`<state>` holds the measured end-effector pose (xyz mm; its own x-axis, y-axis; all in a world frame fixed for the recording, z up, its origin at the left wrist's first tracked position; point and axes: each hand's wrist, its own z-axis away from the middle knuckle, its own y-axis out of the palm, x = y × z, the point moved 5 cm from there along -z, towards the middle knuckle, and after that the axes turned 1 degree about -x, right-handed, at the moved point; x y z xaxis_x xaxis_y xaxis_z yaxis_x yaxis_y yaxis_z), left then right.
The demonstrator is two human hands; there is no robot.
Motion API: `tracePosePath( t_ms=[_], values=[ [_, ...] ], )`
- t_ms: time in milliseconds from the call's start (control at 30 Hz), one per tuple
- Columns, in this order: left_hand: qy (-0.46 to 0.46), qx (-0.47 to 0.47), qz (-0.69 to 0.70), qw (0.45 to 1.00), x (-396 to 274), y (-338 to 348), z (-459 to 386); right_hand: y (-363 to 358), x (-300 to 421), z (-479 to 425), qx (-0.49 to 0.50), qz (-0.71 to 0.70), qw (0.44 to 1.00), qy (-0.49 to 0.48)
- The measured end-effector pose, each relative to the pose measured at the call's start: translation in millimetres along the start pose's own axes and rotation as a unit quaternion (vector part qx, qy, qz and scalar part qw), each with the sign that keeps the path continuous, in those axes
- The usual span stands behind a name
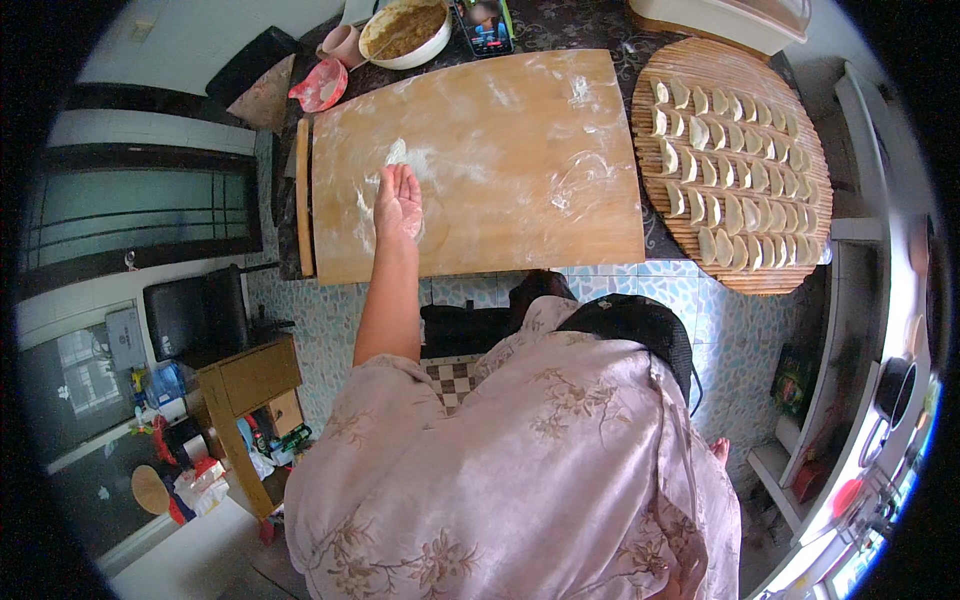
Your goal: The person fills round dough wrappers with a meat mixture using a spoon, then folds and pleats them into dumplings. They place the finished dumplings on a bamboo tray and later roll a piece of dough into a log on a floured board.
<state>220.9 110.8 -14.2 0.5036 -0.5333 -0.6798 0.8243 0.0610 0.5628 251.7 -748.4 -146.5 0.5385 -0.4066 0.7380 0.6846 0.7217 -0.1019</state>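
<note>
My left hand [398,201] is over the left part of a flour-dusted wooden board [510,165], its palm turned up and empty and its fingers stretched forward. Just beyond the fingertips lies a small white patch [396,152], flour or dough; which one is unclear. Of my right hand [720,450] only what seem to be fingertips show beside the dress, low at the right; the rest is hidden. A wooden rolling pin [304,196] lies along the board's left edge. Rows of folded dumplings [731,212] rest on a round slatted mat [652,67] to the right.
Behind the board stand a white bowl of brown filling [406,34], a pink mug [342,46], a red dish with flour [321,84] and a phone [484,28]. A white container [720,19] is behind the mat. A wooden cabinet [247,379] stands at the left.
</note>
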Motion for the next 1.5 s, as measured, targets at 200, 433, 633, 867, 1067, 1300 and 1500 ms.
tracePosePath(
  t_ms=[200, 433, 633, 867, 1067, 1300, 1500],
  values=[
    [-0.062, 0.231, 0.008, 0.971, 6.6, 50.5, 17.8, -8.5, -11.2, 8.0, -0.014, -0.023, 1.000, 0.007],
    [0.016, 0.142, -0.162, 0.976, 22.4, 63.4, 7.9, -14.1, -31.1, 11.1, -0.020, -0.091, 0.995, -0.019],
    [0.003, 0.137, -0.304, 0.943, 70.2, 76.7, 18.2, 2.0, -9.4, 42.4, -0.128, -0.045, 0.987, -0.083],
    [-0.095, 0.179, -0.235, 0.951, 125.3, 95.7, 17.0, -17.1, -23.4, 48.0, -0.160, -0.162, 0.973, -0.049],
    [0.090, 0.283, -0.447, 0.844, 147.1, 141.9, 60.8, -70.4, -45.9, 44.6, -0.204, -0.197, 0.959, -0.022],
    [0.067, 0.210, -0.298, 0.929, 156.1, 165.1, 83.1, -154.2, -59.0, 25.9, -0.217, -0.216, 0.952, -0.012],
    [0.009, 0.168, -0.292, 0.941, 226.8, 219.7, 208.6, -186.4, -9.0, -23.1, -0.165, -0.211, 0.962, -0.060]
  ],
)
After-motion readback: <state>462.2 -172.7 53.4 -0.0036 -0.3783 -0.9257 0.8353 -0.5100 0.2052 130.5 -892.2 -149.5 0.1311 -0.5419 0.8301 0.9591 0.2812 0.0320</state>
